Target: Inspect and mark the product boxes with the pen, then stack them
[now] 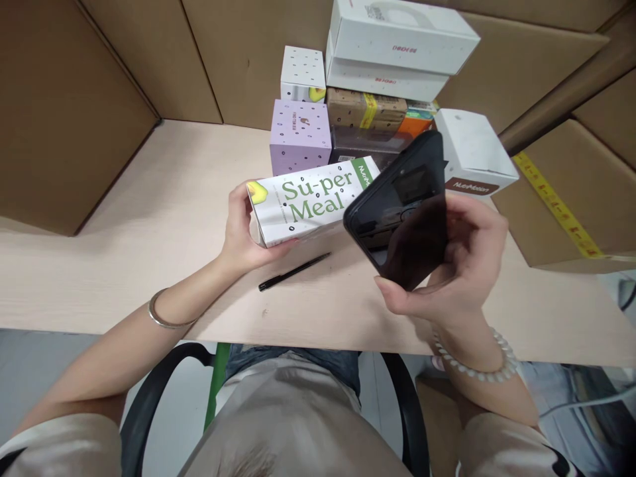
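My left hand is closed around the left end of a white carton printed "Su-per Meal" in green, with an avocado picture at one corner. The carton tilts with its printed face up, above the table. In my right hand is a black smartphone, gripped by its edges with a dark, reflective screen facing me. The phone overlaps the carton's right end and hides part of it. Below the carton a black pen lies on the table.
Boxes stand behind: a purple box, a small white box, a brown taped box, long white boxes on top and a white NutriMotion box. Cardboard panels line the back of the table. A taped carton stands right.
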The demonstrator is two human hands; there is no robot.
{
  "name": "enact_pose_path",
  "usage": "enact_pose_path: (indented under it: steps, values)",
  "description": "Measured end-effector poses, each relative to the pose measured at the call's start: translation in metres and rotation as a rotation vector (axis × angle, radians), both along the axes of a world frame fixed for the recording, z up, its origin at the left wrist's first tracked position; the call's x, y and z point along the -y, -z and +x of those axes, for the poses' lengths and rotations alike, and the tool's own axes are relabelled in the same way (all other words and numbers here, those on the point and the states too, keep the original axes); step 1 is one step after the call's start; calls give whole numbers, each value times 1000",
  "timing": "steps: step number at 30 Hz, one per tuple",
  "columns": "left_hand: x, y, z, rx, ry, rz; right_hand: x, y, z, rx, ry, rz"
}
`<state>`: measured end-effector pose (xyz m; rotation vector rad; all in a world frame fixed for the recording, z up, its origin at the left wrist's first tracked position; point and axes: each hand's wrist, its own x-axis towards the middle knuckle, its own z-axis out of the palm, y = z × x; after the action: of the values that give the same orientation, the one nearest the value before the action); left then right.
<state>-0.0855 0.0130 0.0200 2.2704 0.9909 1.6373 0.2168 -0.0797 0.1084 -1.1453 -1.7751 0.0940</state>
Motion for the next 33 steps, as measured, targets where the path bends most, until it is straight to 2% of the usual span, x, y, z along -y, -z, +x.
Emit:
enact_pose_path:
  steps: [3,8,15,21,25,31,33]
  values:
    - [-4,5,-1,28,31,36,1,-3,-2,-11,-44,71]
    - [-9,11,-3,56,32,1,3,-4,-1,-20,-44,48]
    - [-8,9,0,84,92,44,4,0,0,-28,-36,162]
    - [-5,6,1,92,81,-1,4,-3,9,-10,-54,-24]
    - [0,0,1,42,26,-31,2,-12,14,109,111,-177]
    - [9,-9,0,-2,-19,121,3,-20,-3,464,572,-409]
    - [7,-9,-1,-4,-63,125,4,-22,-8,543,670,-472]
